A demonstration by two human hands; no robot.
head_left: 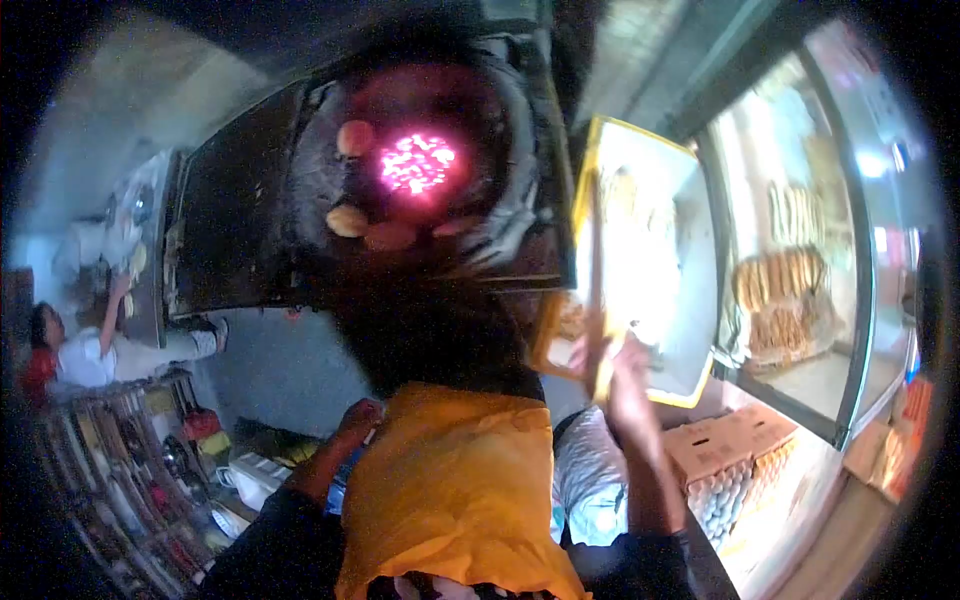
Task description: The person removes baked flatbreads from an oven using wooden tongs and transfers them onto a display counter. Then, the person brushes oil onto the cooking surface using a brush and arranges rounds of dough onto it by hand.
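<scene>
From where I stood, w/ a clock laid over the whole scene, the round oven (522, 200) sat at approx 12 o'clock, coals (418, 165) glowing pink, bread-like rounds (347, 221) set about them: clearest at 8 and 10 o'clock of the glow, dimmer nr 5 to 7. The yellow-rimmed box (697, 245) stood just beside the oven at 2 to 3 o'clock, glare washing out most of its inside. The R hand (622, 358) was at approx 4 o'clock, at the box's near end, by a brownish strip (597, 260) on the box's 9 o'clock side; blur hid the fingers, so I couldn't tell if they gripped strip, rim or nothing. The L hand (362, 418) hung at 8 o'clock beside the orange apron (455, 470), fingers curled in; couldn't tell if they held anything. To work well at the box, IMO, the R fingers needed one solid edge, wrist straight, touch light enough not to jog it. The L hand was prob best left free, or brought round to brace the rim. Cartons (722, 440) at 4 o'clock sat close by the R forearm, so elbow in. Sleeve (640, 565) and apron had to stay off the heat, & a glance at the rounds made sense, b/c those nearest the glow cd scorch.
</scene>
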